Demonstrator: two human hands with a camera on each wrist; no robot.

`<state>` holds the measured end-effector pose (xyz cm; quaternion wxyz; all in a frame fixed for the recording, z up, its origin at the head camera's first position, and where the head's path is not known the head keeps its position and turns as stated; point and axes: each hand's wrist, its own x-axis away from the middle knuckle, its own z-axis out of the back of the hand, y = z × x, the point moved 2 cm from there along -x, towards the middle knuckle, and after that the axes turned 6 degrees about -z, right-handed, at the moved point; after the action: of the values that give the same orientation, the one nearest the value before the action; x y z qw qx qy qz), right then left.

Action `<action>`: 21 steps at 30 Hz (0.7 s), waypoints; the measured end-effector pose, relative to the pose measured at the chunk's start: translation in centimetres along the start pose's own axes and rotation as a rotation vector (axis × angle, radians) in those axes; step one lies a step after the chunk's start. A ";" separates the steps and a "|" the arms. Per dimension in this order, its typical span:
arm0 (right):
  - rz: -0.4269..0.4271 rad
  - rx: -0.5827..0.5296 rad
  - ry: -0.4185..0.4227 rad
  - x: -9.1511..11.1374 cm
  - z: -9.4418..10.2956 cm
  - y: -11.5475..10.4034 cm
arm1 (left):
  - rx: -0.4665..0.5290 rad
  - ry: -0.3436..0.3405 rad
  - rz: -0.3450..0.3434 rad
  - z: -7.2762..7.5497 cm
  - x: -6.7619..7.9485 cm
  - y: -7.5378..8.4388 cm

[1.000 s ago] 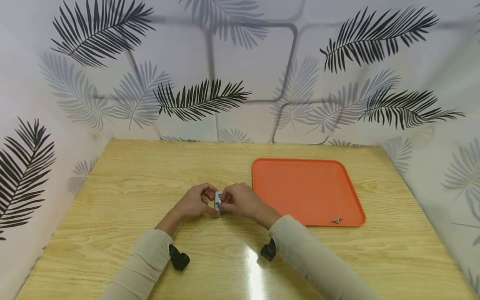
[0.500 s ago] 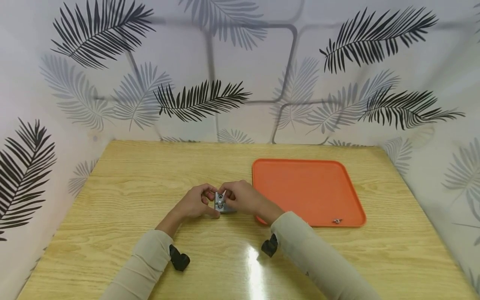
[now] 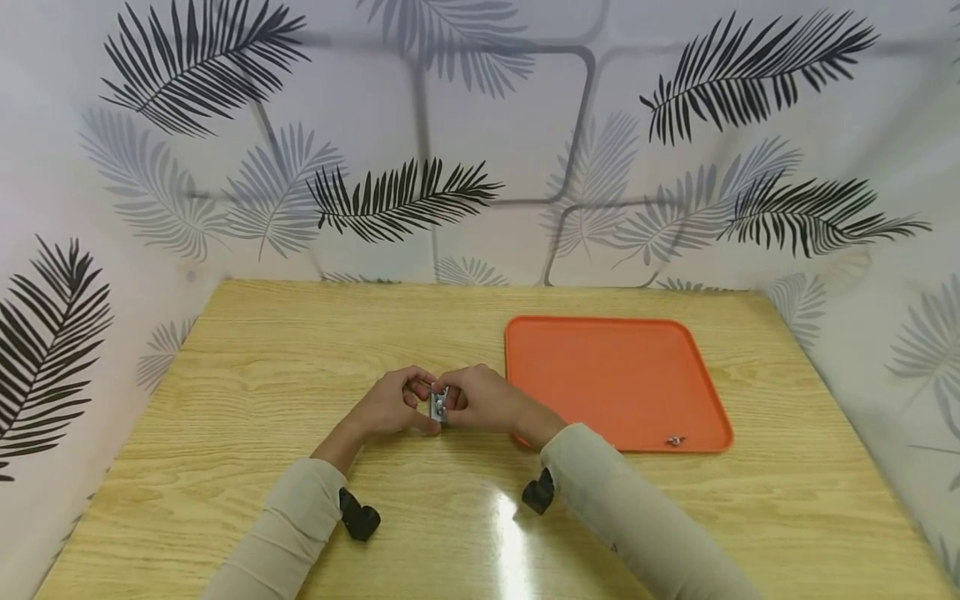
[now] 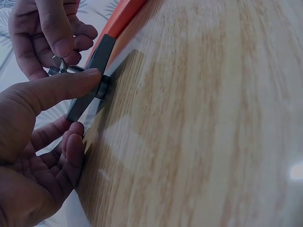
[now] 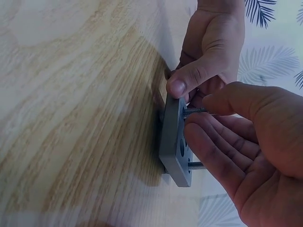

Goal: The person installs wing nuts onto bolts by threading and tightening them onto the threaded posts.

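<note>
both hands at a grey plate with threaded bolts

the left hand point(image 3: 388, 404) holds the flat grey rectangular metal-looking plate point(image 5: 173, 142), its thumb pressed on one edge and its fingers curled at the opposite end. the plate lies level over the pale wood-grain tabletop point(image 3: 300, 333), left of the tray; bolt heads face the wood, and whether they touch it is unclear. two silvery threaded bolts point(image 5: 195, 165) stand up through the plate, with a round hole between them.

the right hand point(image 3: 487, 400) is narrowed to a pinch, thumb and fingers on a small silvery wing nut point(image 4: 62, 67) at one bolt; the fingertips partly hide it.

to the right is a shallow orange rectangular tray point(image 3: 600, 375) with rounded corners. a small silvery metal piece point(image 3: 676, 440) lies near its front right corner, too small to make out.

black wrist-worn devices point(image 3: 360, 518) sit at the beige sleeves point(image 3: 285, 525). behind the table hangs a pale leaf-patterned backdrop point(image 3: 480, 125).
</note>
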<state>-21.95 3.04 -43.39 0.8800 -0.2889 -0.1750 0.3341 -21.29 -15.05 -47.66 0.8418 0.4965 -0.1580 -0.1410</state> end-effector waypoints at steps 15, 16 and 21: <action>0.000 0.000 0.029 0.1 0.0 -0.1 | 0.008 -0.005 0.007 0.0 0.0 0.0; -0.003 0.003 0.037 0.1 0.0 0.0 | 0.009 -0.004 0.009 0.0 0.0 0.0; -0.026 0.016 0.039 0.4 0.1 0.3 | 0.017 -0.007 0.024 0.0 0.1 0.0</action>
<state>-21.86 3.52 -43.42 0.8897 -0.2860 -0.1587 0.3184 -21.21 -15.09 -47.69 0.8386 0.5011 -0.1681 -0.1316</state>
